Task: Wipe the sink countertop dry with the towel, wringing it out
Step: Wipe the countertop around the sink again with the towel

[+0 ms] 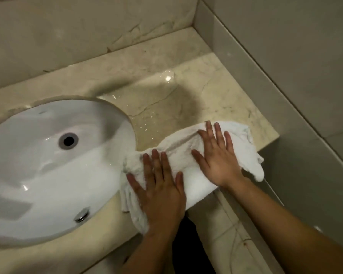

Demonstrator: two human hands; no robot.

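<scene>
Fingers [208, 133] of the right hand [219, 165] spread straight and flat, pressing down on the white towel [183, 149], gripping nothing; left hand [158, 186] likewise flat, its fingers splayed on the towel's near end. Towel lies crumpled in a long band across the front of the marble table [222, 91], just right of the white sink basin [48, 165], one end overlapping the basin rim, the other hanging past the table's front edge. Water film and droplets [166, 78] glisten behind the towel.
</scene>
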